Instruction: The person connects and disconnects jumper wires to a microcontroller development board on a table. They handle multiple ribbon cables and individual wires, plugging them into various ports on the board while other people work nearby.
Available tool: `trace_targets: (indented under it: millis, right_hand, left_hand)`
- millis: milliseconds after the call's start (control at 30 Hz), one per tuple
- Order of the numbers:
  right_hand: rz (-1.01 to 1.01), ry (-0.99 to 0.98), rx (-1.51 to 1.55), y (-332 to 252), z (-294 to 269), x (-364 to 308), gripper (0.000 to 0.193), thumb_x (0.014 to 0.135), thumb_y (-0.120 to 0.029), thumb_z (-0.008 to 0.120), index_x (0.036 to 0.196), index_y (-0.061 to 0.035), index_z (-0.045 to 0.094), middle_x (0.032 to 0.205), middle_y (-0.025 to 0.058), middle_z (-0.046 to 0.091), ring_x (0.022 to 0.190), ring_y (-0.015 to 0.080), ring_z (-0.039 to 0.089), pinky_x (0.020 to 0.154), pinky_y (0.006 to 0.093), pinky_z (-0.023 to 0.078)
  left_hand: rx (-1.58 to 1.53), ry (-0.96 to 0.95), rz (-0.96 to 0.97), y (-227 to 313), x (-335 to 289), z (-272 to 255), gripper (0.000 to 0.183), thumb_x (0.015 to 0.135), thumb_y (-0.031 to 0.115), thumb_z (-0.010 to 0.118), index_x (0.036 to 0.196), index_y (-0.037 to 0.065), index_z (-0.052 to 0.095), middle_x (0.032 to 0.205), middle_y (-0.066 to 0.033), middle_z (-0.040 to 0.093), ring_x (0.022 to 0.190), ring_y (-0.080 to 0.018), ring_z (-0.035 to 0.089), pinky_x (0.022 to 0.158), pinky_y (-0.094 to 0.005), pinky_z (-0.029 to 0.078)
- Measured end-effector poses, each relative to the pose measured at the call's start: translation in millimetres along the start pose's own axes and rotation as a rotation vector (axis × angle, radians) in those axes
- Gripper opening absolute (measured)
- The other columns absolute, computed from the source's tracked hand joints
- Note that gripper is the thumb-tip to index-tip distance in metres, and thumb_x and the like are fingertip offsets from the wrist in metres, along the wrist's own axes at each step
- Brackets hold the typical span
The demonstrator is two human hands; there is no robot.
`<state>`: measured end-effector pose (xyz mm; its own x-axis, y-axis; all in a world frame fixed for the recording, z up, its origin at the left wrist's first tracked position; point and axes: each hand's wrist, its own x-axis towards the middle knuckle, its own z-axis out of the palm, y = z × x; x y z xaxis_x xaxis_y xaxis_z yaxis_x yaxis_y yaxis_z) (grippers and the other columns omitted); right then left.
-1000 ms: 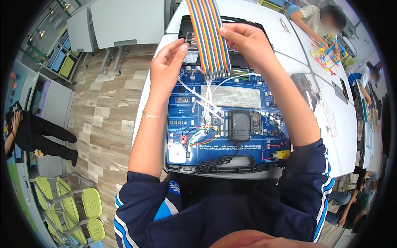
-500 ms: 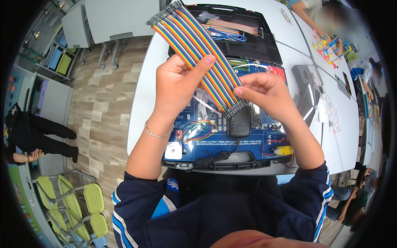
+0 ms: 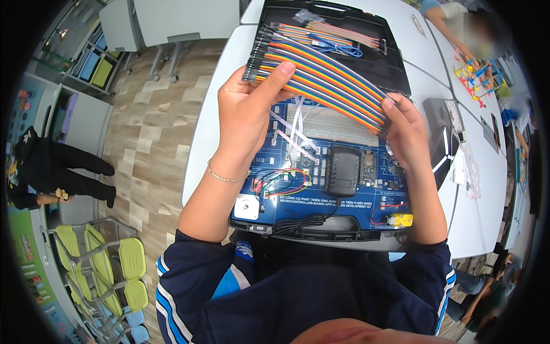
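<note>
A rainbow ribbon of jumper wires (image 3: 326,80) with black end connectors stretches between my hands, bowed slightly upward. My left hand (image 3: 255,94) grips its left end, thumb on top. The right end is pinched between the thumb and fingers of my right hand (image 3: 404,117). Below the ribbon lies a blue microcontroller board (image 3: 298,203) set in an open black case. On the board rest a black power adapter (image 3: 342,171) with its coiled cable, a white breadboard (image 3: 338,123), loose thin coloured wires (image 3: 281,182) and a small yellow motor (image 3: 399,220).
The case's raised black lid (image 3: 366,74) holds more jumper wires and a blue cable (image 3: 338,49). Right of the case, a grey and black box (image 3: 441,129) stands on the white table (image 3: 212,126). Other people work farther right, and one stands at left near stacked green chairs (image 3: 103,264).
The ribbon has turned from a steep slant to nearly level. My left hand has shifted to its left end, and my right hand has moved right and up slightly.
</note>
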<state>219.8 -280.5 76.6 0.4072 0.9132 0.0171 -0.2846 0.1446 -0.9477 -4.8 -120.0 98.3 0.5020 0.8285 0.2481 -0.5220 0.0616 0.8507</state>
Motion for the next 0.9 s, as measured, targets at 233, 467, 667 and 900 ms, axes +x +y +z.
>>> trace_targets:
  millis: [233,467,667,900]
  right_hand:
    - [-0.069,0.071,-0.089,8,-6,1,0.025,0.100,-0.017,0.066,0.118,-0.0003,0.062,0.104,0.0124,0.071,0.092,0.0197,0.074,0.070,0.0326,0.067]
    - [-0.098,0.099,-0.097,9,-7,1,0.025,0.099,-0.016,0.068,0.118,-0.0006,0.062,0.102,0.0118,0.071,0.089,0.0184,0.073,0.067,0.0318,0.066]
    - [-0.141,0.096,-0.115,12,-9,3,0.027,0.098,-0.016,0.070,0.119,0.0013,0.064,0.099,0.0112,0.071,0.085,0.0154,0.072,0.067,0.0287,0.063]
    - [-0.162,0.112,-0.154,10,-8,2,0.026,0.098,-0.016,0.070,0.118,0.0012,0.065,0.100,0.0103,0.071,0.086,0.0133,0.070,0.070,0.0273,0.061]
  left_hand:
    - [0.154,0.040,0.082,0,-4,3,0.028,0.090,0.017,0.081,0.108,-0.003,0.072,0.098,-0.0094,0.075,0.083,-0.0120,0.071,0.074,-0.0258,0.060]
    - [0.211,0.021,0.164,2,-11,6,0.026,0.088,0.016,0.083,0.104,-0.003,0.075,0.093,-0.0087,0.076,0.080,-0.0092,0.070,0.069,-0.0208,0.055]
    - [0.229,0.017,0.161,2,-10,4,0.027,0.088,0.016,0.083,0.105,-0.003,0.075,0.093,-0.0087,0.076,0.081,-0.0086,0.069,0.069,-0.0200,0.054]
    - [0.233,0.001,0.160,-1,-9,1,0.026,0.089,0.016,0.082,0.106,-0.003,0.075,0.094,-0.0083,0.076,0.081,-0.0087,0.070,0.070,-0.0202,0.055]
